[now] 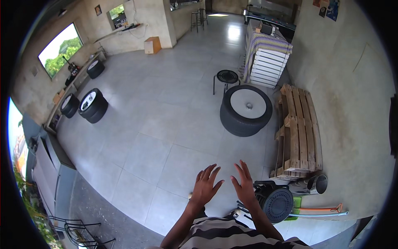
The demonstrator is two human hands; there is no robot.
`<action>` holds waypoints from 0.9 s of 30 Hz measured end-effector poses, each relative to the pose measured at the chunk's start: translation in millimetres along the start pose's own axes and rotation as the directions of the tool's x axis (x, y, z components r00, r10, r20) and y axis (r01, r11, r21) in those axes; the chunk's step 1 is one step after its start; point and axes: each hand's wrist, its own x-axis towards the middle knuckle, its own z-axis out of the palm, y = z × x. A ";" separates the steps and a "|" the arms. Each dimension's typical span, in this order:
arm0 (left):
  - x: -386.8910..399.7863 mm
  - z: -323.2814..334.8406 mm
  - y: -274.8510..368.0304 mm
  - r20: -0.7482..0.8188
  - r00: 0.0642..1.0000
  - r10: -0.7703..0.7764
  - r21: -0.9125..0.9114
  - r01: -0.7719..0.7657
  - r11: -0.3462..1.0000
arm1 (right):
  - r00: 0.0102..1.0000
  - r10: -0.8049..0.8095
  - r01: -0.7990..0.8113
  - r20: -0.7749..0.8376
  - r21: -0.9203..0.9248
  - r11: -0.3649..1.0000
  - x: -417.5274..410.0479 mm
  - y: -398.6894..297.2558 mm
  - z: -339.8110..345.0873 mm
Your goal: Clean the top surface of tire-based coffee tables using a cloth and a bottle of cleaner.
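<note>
Both of my hands are held out in front of my striped shirt, over the grey tiled floor [149, 168]. My left hand [205, 183] has its fingers apart and holds nothing. Close beside it, my right hand [243, 183] is likewise empty with spread fingers. Just right of that hand stands a stack of black stools [277, 205] with a round perforated seat on top. Farther ahead to the right is a table of stacked tyres [244, 124] with a round white top, on which a small glass-like object [249, 106] rests.
Wooden pallets [300, 130] lean by the right wall, near a metal cylinder [317, 184] and a green dustpan [297, 207]. A black stool [227, 77] stands behind the tyre table. More tyre tables [93, 107] are at left. A cardboard box [152, 45] sits by the far wall.
</note>
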 end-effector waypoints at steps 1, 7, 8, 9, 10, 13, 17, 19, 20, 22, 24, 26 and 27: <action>0.8 -9.8 -10.5 -0.006 1.000 -0.004 0.000 0.004 1.000 | 1.000 0.015 -0.014 0.025 -0.003 1.000 7.2 -5.9 11.0; 7.0 -58.9 -69.0 -0.085 0.993 -0.078 0.023 0.081 0.996 | 0.997 -0.074 0.073 0.023 0.005 0.997 65.5 -46.5 54.9; 8.6 -64.5 -78.1 -0.094 0.992 -0.084 0.016 0.086 0.996 | 0.996 -0.086 0.086 0.024 0.015 0.996 72.9 -50.9 63.8; 10.7 -69.8 -86.4 -0.095 0.992 -0.082 0.006 0.083 0.997 | 0.995 -0.093 0.092 0.036 0.021 0.996 78.7 -56.8 72.6; 12.9 -75.4 -94.3 -0.098 0.991 -0.093 0.010 0.094 0.996 | 0.996 -0.086 0.085 0.037 0.045 0.995 84.6 -62.3 80.3; 20.2 -88.8 -116.1 -0.115 0.989 -0.094 -0.009 0.094 0.996 | 0.994 -0.092 0.088 0.053 0.074 0.993 100.7 -74.8 100.2; 35.8 -98.5 -146.7 -0.129 0.985 -0.113 -0.021 0.111 0.994 | 0.992 -0.086 0.080 0.089 0.066 0.995 126.1 -82.3 117.0; 50.2 -100.1 -163.1 -0.141 0.984 -0.113 -0.013 0.112 0.994 | 0.994 -0.074 0.069 0.082 0.063 0.996 144.0 -78.0 121.9; 59.3 -101.6 -170.0 -0.139 0.983 -0.116 -0.016 0.115 0.993 | 0.995 -0.060 0.055 0.077 0.060 0.997 154.6 -75.2 123.5; 78.3 -105.0 -188.6 -0.133 0.985 -0.110 -0.010 0.110 0.994 | 0.998 -0.054 0.052 0.035 0.039 0.998 178.1 -71.4 129.1; 100.9 -109.5 -207.2 -0.093 0.990 -0.106 0.018 0.108 0.994 | 0.998 -0.065 0.065 -0.028 0.023 0.998 206.3 -67.3 133.1; 123.0 -114.3 -225.6 -0.082 0.991 -0.103 0.095 0.111 0.989 | 0.997 -0.054 0.055 -0.049 0.023 0.998 234.3 -64.0 139.4; 137.9 -117.7 -232.3 -0.075 0.991 -0.107 0.162 0.118 0.980 | 0.997 -0.044 0.044 -0.061 0.013 0.999 251.1 -63.1 139.1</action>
